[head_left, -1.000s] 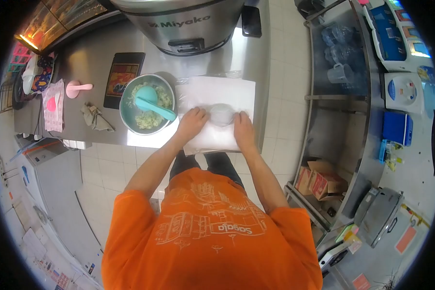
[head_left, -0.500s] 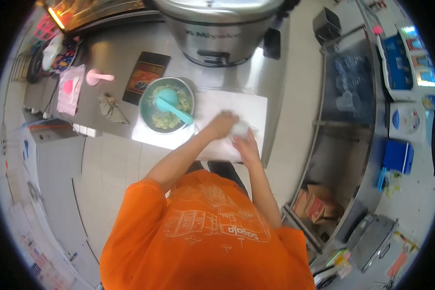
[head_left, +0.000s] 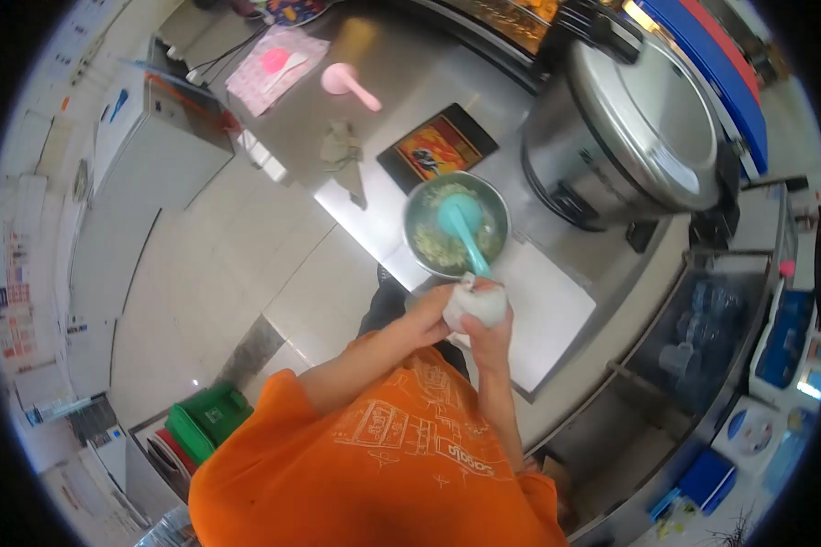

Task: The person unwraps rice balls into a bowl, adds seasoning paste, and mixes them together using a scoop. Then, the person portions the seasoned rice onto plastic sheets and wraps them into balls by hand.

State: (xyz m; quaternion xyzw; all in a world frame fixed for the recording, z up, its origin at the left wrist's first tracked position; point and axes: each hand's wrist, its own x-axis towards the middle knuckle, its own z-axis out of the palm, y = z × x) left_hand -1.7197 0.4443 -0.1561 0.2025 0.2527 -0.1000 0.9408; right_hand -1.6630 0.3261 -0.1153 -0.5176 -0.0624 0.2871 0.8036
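Note:
Both of my hands are closed around a white rounded bundle (head_left: 480,307), gathered to a small twisted tip at its top. My left hand (head_left: 429,314) grips its left side, and my right hand (head_left: 492,339) wraps the right and lower side. What the bundle contains is hidden. Just beyond it stands a metal bowl (head_left: 504,235) with pale, greenish chopped food (head_left: 435,246) inside. A turquoise scoop (head_left: 458,215) rests in the bowl, its handle leaning over the rim toward the bundle. White sheets of paper (head_left: 545,314) lie under and beside the bowl.
A large steel rice cooker (head_left: 602,137) stands at the back right. Behind the bowl lies a dark-edged picture card (head_left: 438,149). A crumpled cloth (head_left: 342,150), a pink scoop (head_left: 342,80) and a pink patterned cloth (head_left: 255,77) are to the left. At right is a metal shelf (head_left: 648,365).
My hands have come together on the white bundle and lifted it off the paper, near the bowl. The view has turned, so the counter now slants and the cooker sits further right.

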